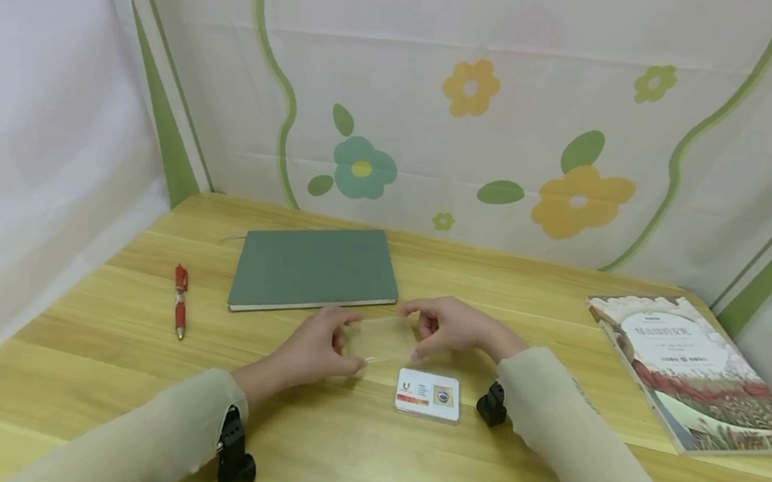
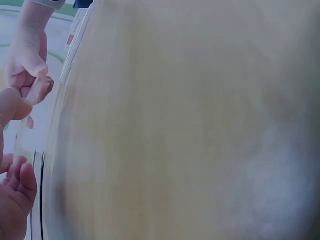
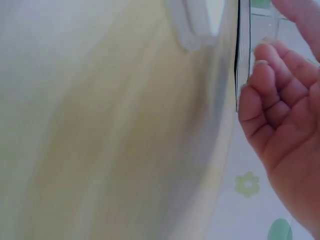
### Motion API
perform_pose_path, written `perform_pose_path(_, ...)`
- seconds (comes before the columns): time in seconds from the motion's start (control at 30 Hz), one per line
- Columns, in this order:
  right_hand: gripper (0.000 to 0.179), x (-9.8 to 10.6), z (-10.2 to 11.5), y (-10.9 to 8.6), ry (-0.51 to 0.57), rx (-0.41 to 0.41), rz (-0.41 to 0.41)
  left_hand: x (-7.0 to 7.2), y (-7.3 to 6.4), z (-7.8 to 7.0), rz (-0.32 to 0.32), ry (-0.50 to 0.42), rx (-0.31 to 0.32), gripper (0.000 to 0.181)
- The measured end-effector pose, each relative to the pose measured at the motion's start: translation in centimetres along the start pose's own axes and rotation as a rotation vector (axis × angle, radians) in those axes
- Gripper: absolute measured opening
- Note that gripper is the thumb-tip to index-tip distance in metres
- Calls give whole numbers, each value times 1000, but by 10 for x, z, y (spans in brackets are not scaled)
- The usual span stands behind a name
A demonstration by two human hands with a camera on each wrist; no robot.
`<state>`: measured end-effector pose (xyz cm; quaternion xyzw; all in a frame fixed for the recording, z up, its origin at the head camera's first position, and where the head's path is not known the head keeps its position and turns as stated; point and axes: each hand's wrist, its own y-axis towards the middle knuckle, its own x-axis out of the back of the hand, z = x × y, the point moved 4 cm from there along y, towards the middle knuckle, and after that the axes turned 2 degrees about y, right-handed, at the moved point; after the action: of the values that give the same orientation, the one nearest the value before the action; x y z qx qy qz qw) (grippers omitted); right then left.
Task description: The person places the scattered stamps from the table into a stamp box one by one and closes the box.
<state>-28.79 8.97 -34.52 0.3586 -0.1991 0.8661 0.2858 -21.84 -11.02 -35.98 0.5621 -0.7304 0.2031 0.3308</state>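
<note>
A thin, clear rectangular plastic cover (image 1: pixel 381 338) is held between the two hands above the wooden table. My left hand (image 1: pixel 313 349) pinches its left end, thumb toward me and fingers on the far side. At the opposite end, my right hand (image 1: pixel 453 326) grips it between thumb and index finger, and the other fingers (image 3: pixel 262 82) are curled in. Just nearer to me lies a small stack of white cards (image 1: pixel 428 395), the top one printed with a picture and text. Both wrist views catch the hands only at their edges.
Behind the hands lies a green notebook (image 1: pixel 313 268). A red pen (image 1: pixel 180 302) rests at the left, and a book with an illustrated cover (image 1: pixel 696 367) lies at the right. A flower-print cloth (image 1: pixel 403 98) hangs along the table's far edge.
</note>
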Motion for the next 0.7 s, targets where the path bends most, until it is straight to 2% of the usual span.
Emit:
perform_pose_path(0.13, 62, 2, -1, -8, 49, 21, -48, 0, -1, -4, -21, -64, -29, 64)
perform_pose_path(0.3, 62, 3, -2, -19, 121, 37, -104, -2, -1, -8, -38, -163, -35, 63)
perform_pose_path(0.7, 65, -4, 3, -51, 233, -48, -226, -10, -7, -21, -67, -320, -103, 65)
